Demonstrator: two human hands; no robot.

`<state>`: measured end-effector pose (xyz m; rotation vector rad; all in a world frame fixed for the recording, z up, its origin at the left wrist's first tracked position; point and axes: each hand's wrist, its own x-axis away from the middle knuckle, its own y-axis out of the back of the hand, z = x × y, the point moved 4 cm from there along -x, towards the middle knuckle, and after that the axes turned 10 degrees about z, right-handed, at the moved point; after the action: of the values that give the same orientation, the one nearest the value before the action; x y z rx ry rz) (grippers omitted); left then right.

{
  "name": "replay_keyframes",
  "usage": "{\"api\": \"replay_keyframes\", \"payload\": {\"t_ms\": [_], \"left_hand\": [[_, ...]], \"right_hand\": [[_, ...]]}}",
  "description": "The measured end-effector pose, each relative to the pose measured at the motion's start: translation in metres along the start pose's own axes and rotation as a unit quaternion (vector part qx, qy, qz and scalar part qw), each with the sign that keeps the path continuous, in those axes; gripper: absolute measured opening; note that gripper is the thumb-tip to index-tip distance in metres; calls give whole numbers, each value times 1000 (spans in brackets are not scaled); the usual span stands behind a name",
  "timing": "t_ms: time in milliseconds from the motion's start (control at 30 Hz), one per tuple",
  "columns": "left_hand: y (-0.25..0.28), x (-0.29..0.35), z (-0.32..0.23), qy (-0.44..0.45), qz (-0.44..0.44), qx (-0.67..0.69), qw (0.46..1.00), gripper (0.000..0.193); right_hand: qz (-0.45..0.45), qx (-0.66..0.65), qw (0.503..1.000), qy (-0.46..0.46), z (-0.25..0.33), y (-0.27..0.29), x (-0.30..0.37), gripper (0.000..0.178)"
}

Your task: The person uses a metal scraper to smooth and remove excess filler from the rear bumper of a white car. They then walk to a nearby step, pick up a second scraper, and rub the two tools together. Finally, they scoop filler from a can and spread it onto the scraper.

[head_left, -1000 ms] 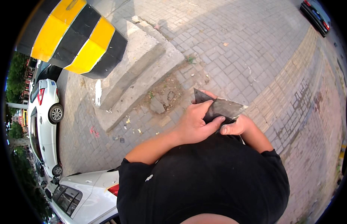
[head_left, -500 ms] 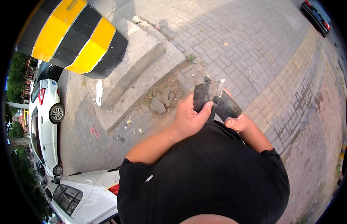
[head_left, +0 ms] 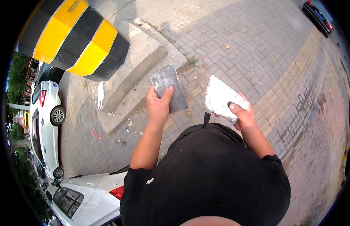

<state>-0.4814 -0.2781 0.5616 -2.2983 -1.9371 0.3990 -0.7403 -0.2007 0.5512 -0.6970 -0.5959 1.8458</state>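
Observation:
My left hand [head_left: 158, 102] is closed on a thin, flat dark grey rectangular plate [head_left: 168, 84] with scuffed, whitish smears on its face. The thumb presses on the face, while the other fingers are mostly hidden behind it. Held out to the right, a thin pale plate [head_left: 223, 95] is gripped by my right hand [head_left: 244, 113], thumb on top and fingers underneath. Its face looks bright white, with dark specks along the edges. The two plates are apart, both in front of my body above the paving.
Ahead on the left, a black-and-yellow striped column [head_left: 82, 39] stands on a stepped concrete base [head_left: 133, 71]. White cars [head_left: 48, 124] are parked at the left, one close by at lower left [head_left: 90, 192]. A dark car [head_left: 317, 18] is at far upper right. Grey paving [head_left: 216, 56] surrounds me.
The two plates overlapped in front of me before and are now separated. My left hand moved left and forward with the dark one; the right-hand plate now looks white instead of dark.

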Motion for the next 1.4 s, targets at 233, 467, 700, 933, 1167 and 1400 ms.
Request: {"api": "replay_keyframes", "payload": {"t_ms": [233,467,700,933,1167,1400], "left_hand": [[-55,41,2,194,261,310,893,45],[-64,36,20,165,240,176,940,35],[-59,35,12,20,83,2,996,27],[-54,34,7,-17,33,-16,999,26],[-64,43,-11,38,101,-53,993,23],[-61,41,-11,77,141,-46,986,30]], "right_hand": [[-2,44,993,-107,-42,18,-8,47],[77,-83,987,-112,-49,-2,0,90],[42,-80,990,-113,-31,-13,2,115],[104,61,986,-119,-21,-26,0,116],[164,209,960,-90,-16,-29,3,102],[169,241,953,-76,-12,-24,7,100]]}}
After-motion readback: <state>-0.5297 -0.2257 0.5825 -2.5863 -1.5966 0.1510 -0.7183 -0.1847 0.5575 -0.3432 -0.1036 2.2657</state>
